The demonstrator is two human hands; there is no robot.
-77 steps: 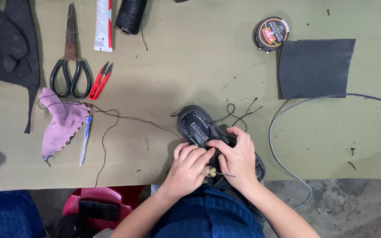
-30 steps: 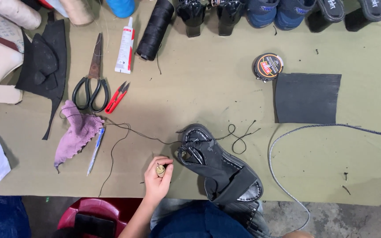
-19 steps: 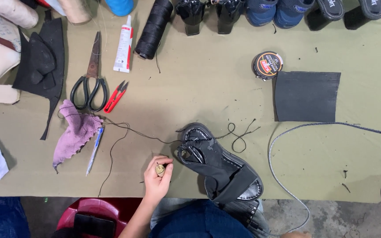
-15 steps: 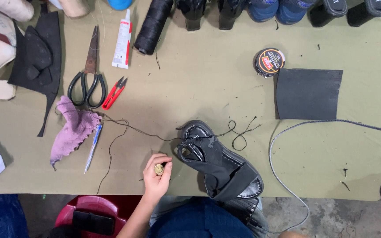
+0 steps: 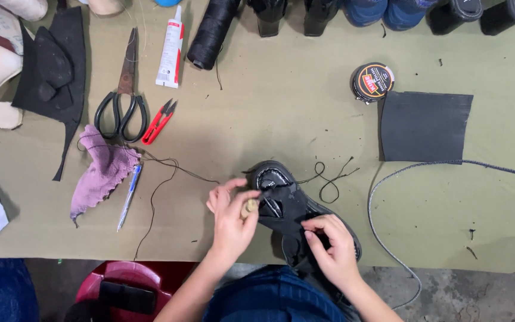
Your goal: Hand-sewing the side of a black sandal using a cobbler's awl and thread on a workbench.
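Head view, shoe: the black shoe (image 5: 296,214) lies near the front edge of the table (image 5: 281,113), close to the body for working.
Left hand: the left hand (image 5: 230,217) pinches a small wooden handle (image 5: 249,207) against the shoe's near side.
Right hand: the right hand (image 5: 332,247) grips the shoe's heel end, steadying it.
Thread: the dark thread (image 5: 162,173) trails left of the shoe, toward the scissors (image 5: 123,98).
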